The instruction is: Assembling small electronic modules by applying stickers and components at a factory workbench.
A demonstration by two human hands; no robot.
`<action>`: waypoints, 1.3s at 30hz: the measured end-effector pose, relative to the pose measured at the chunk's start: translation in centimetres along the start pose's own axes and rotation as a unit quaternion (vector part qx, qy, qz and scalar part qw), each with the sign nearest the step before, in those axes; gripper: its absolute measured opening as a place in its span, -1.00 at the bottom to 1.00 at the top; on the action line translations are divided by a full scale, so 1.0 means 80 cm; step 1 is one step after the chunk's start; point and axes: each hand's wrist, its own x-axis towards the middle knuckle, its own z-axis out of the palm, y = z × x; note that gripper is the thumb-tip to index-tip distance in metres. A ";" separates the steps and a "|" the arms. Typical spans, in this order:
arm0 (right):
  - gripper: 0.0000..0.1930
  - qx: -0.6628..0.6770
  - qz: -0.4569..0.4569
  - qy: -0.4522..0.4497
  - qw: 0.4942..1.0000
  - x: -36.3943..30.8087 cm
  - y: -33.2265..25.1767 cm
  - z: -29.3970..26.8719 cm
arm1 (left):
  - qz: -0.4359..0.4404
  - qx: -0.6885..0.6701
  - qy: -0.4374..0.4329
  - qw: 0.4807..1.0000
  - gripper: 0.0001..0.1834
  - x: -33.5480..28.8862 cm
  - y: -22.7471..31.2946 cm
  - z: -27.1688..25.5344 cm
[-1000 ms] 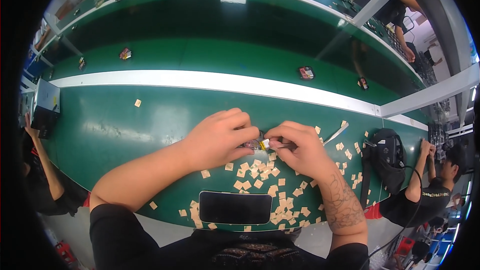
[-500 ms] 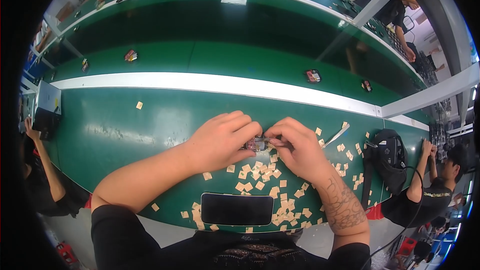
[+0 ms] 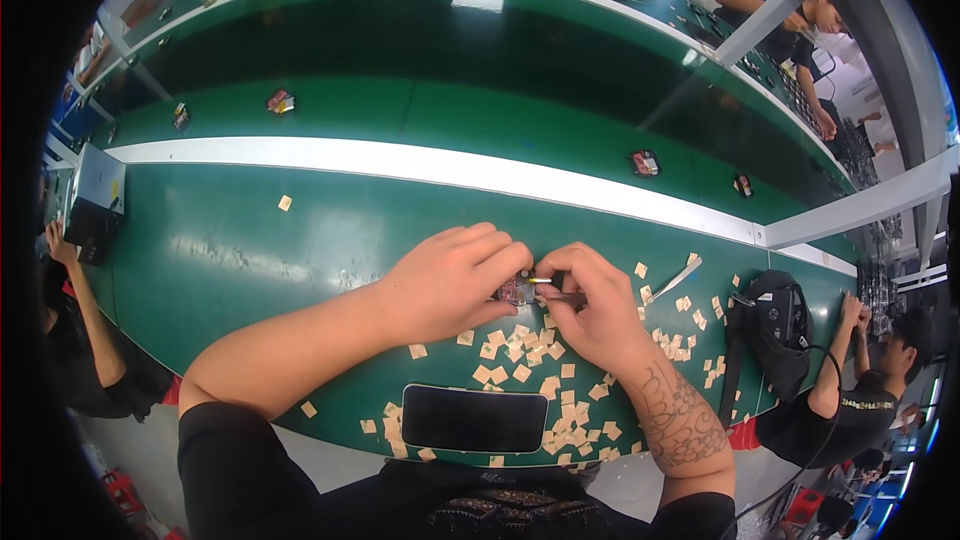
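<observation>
My left hand (image 3: 458, 275) is closed on the left side of a small electronic device (image 3: 513, 290), its red circuit board and a silvery part showing between thumb and fingers. My right hand (image 3: 598, 298) meets it from the right, fingers pinched round a thin dark tool (image 3: 572, 297), perhaps tweezers, pointing at the device. A small black and yellow part (image 3: 541, 281) shows at the device's right edge by my right fingertips. Below my hands, many small beige square pieces (image 3: 520, 345) lie scattered on the green table (image 3: 230, 270). My fingers hide much of the device.
A black phone (image 3: 475, 418) lies near the table's front edge. To the right are a pale strip (image 3: 675, 278) and a black bag (image 3: 775, 325) with a cable. Beyond the white rail (image 3: 430, 162), similar devices (image 3: 645, 162) sit on a green belt. Co-workers sit on both sides.
The black and yellow part now shows at the device's right edge, where a greyish piece showed before. My right fingers have shifted slightly. The whole view has turned a little.
</observation>
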 end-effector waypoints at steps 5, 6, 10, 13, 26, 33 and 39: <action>-0.70 0.003 -0.068 -0.009 0.998 -0.005 0.017 -0.008 | 0.005 -0.006 -0.001 1.000 -0.52 0.001 0.001 -0.001; -0.71 -0.003 -0.057 -0.029 0.998 -0.006 0.019 -0.012 | 0.009 -0.002 -0.005 1.000 -0.52 0.001 0.001 -0.001; -0.75 0.024 0.008 -0.072 0.997 -0.003 0.013 -0.022 | 0.020 0.010 -0.009 1.000 -0.52 -0.001 -0.003 0.001; -0.77 0.042 0.034 -0.065 0.996 0.002 0.002 -0.024 | 0.022 0.006 -0.010 1.000 -0.54 -0.001 -0.003 0.001; -0.73 0.112 0.103 -0.050 0.987 0.000 0.005 -0.023 | 0.019 0.015 -0.011 1.000 -0.60 -0.001 -0.002 0.006; -0.75 0.062 0.117 -0.089 0.987 0.002 -0.003 -0.038 | 0.057 0.047 -0.010 0.997 -0.74 -0.002 -0.001 0.003; -0.75 -0.030 0.066 -0.058 0.996 0.000 -0.010 -0.023 | 0.086 0.114 -0.015 0.990 -0.75 -0.008 -0.003 0.008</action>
